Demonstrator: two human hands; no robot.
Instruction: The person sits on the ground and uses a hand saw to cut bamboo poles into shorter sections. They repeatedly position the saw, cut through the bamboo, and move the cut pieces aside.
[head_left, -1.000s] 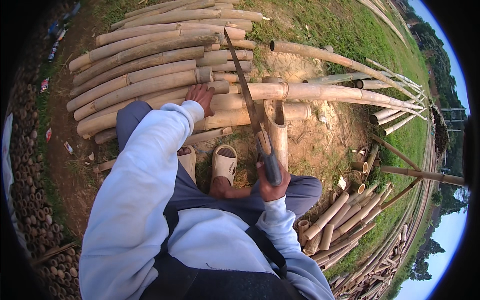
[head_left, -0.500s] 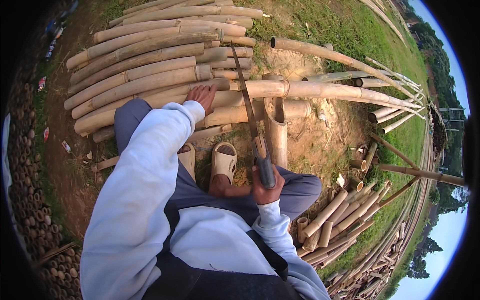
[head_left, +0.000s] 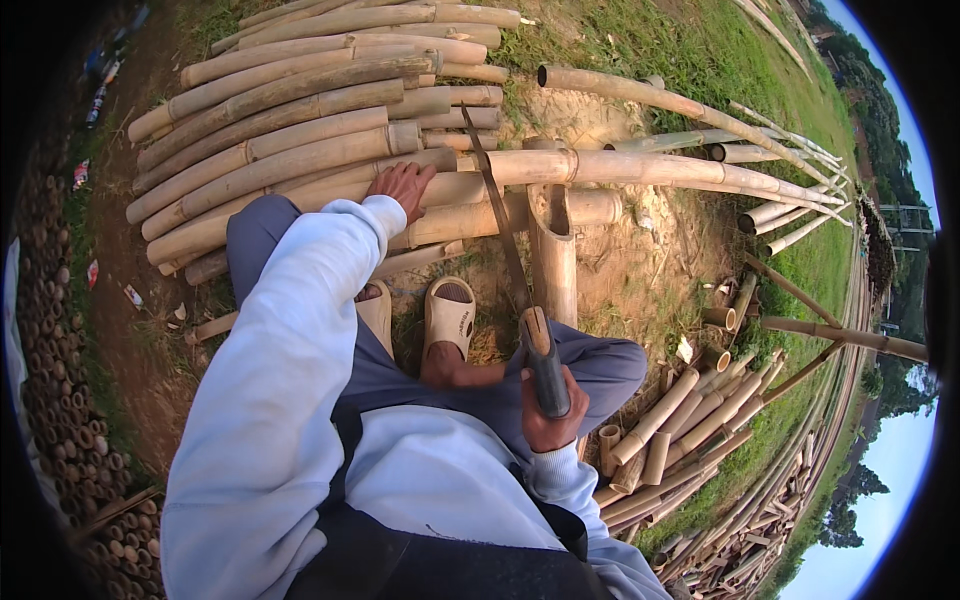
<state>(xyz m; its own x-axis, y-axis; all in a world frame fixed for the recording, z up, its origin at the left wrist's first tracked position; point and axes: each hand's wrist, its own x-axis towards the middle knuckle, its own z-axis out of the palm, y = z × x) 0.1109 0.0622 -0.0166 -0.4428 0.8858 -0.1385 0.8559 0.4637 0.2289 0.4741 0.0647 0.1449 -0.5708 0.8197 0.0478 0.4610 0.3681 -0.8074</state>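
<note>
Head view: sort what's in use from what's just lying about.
In use: saw in right hand; long bamboo pole steadied by left hand.

Lying about: stacked bamboo poles; short cut pieces; litter on the ground.

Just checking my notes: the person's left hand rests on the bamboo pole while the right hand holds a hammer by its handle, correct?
Not quite. The head view shows the right hand holding a long-bladed knife by its handle, not a hammer. The left hand does rest on the bamboo pole.
</note>
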